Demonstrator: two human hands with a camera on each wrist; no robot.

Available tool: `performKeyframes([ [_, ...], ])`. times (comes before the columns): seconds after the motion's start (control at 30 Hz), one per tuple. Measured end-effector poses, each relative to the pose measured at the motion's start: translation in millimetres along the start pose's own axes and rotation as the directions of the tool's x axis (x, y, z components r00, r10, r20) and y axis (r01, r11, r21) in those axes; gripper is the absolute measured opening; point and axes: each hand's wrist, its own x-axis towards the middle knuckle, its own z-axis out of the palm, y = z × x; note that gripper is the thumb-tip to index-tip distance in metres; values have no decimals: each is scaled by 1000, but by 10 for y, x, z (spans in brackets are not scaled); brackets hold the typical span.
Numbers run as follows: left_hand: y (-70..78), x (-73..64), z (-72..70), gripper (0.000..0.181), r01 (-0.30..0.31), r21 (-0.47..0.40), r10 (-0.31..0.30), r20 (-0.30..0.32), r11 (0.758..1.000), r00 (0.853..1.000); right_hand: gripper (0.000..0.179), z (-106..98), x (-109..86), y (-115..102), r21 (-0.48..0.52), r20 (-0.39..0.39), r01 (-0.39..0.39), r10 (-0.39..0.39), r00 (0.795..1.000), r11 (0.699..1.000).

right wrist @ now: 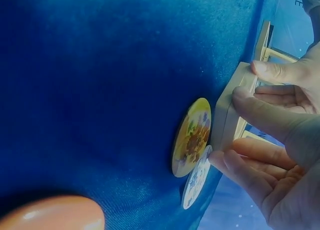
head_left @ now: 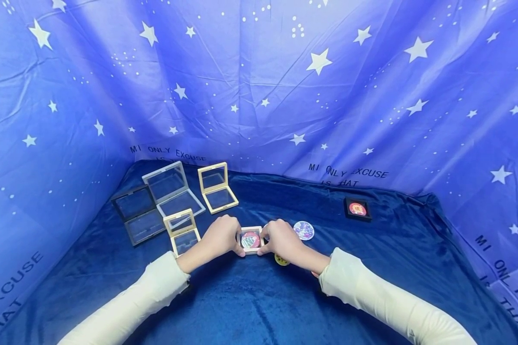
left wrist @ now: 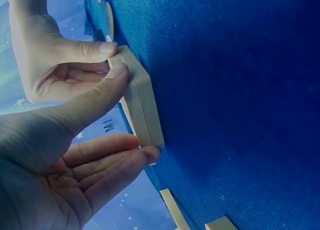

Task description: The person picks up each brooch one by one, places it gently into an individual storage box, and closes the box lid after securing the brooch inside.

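Note:
A small square display frame with a pale wood-coloured rim [head_left: 243, 252] stays between both hands, low over the blue cloth. Its two halves lie together, with a thin seam along the side [left wrist: 142, 102] in the left wrist view. Through its clear window shows a round red, white and green badge [head_left: 251, 240]. My left hand [head_left: 220, 235] pinches the frame's left edge between thumb and fingers. On the opposite edge, my right hand [head_left: 282, 239] grips it the same way. Close by the right hand lie a yellow badge [right wrist: 194, 140] and a white-and-purple badge [head_left: 304, 231].
Left of the hands stand unfolded empty frames: a black one [head_left: 134, 203], a grey one [head_left: 183, 201] and two wood-coloured ones, the farther [head_left: 220, 206] and the nearer [head_left: 181, 215]. A black frame [head_left: 367, 219] holding a red badge lies right. An orange rounded object [right wrist: 55, 215] lies nearby.

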Motion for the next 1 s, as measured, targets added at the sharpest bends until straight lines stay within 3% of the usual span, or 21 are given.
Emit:
performKeyframes([
  [0.4, -20, -1, 1, 56, -2, -6, 2, -4, 1000, 1000, 23, 18, 7, -52, -63, -5, -45, 45, 999, 997],
  [0.63, -10, -18, -7, 53, -3, -25, 3, 0, 1000, 1000, 26, -27, 0, -90, -76, 24, -54, 55, 998, 996],
  [0.83, -22, -14, -17, 36, 26, -22, -26, 9, 999, 1000, 27, -61, 19, -62, 20, 49, -51, 50, 998, 999],
  [1.0, -32, -22, -53, 29, 33, -28, -32, 26, 999, 999, 15, -65, 35, -23, 107, 27, -65, 62, 998, 992],
])
